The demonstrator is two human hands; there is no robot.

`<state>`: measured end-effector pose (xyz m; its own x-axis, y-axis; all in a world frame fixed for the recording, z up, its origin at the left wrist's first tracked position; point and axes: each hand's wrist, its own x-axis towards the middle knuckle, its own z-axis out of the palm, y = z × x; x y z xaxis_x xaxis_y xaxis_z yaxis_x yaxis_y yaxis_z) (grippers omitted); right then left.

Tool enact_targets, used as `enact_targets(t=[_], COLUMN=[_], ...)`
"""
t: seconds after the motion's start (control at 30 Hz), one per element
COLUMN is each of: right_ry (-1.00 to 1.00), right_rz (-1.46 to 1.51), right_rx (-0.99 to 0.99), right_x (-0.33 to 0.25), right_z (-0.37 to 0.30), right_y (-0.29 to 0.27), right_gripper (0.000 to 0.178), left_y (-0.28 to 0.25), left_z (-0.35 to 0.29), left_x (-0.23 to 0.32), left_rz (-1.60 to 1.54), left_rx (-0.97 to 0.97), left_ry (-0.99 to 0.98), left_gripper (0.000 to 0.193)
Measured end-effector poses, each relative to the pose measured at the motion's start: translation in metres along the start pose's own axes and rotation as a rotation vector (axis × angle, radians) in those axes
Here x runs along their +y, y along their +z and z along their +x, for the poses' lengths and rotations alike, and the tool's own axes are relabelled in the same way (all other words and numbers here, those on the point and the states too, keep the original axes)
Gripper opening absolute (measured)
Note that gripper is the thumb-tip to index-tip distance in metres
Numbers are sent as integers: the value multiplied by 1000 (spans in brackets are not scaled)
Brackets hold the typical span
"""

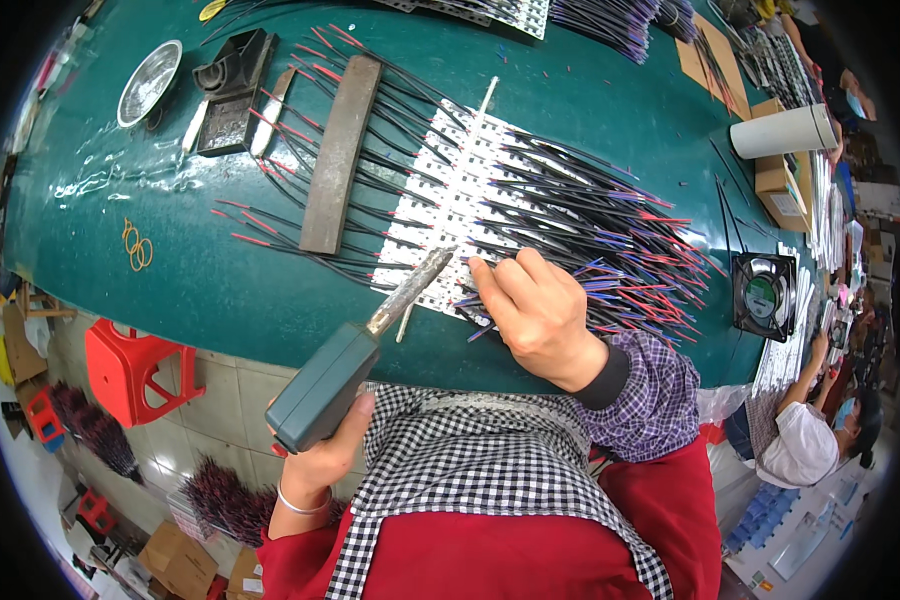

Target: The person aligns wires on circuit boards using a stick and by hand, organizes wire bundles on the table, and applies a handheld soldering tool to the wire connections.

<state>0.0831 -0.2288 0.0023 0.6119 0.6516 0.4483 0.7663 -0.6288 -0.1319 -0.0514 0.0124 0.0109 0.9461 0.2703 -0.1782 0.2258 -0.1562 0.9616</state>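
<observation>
Gripping iron in left hand, tip over near part of board. With right hand curled at board's near right edge, cannot tell if pinching anything. Right of board: wires, then fan. Left of board: bar, then tray.

Top: plain red;
Apron: black-and-white gingham;
Right sleeve cover: purple check, ending in black cuff;
Left wrist: thin silvery bangle

Green table; on it, white boards; metal bowl; black fan.
</observation>
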Motion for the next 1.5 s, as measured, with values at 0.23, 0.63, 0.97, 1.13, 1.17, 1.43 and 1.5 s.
enact_targets(t=[0.23,0.63,0.97,1.13,1.17,1.43,1.5], right_ry=[53,18,-81,-72,-71,-38,-18], right_rz=[68,122,-27,-7,5,28,153], right_rx=[-20,-2,16,31,30,-22,33], right_x=[5,7,-2,0,0,2,4], right_z=[-2,-4,-2,-3,-3,-2,-1], right_y=[0,1,1,3,2,-2,-3], right_gripper=[31,33,23,21,21,28,44], left_y=[1,5,1,2,2,-10,-7], left_z=[0,10,18,16,15,-6,-7], left_x=[-4,10,28,31,31,5,6], left_rz=[54,141,208,208,198,2,-7], left_rx=[-85,-129,-190,-178,-164,-110,-79], left_ry=[122,125,163,133,104,35,67], left_gripper=[31,21,16,16,17,45,48])
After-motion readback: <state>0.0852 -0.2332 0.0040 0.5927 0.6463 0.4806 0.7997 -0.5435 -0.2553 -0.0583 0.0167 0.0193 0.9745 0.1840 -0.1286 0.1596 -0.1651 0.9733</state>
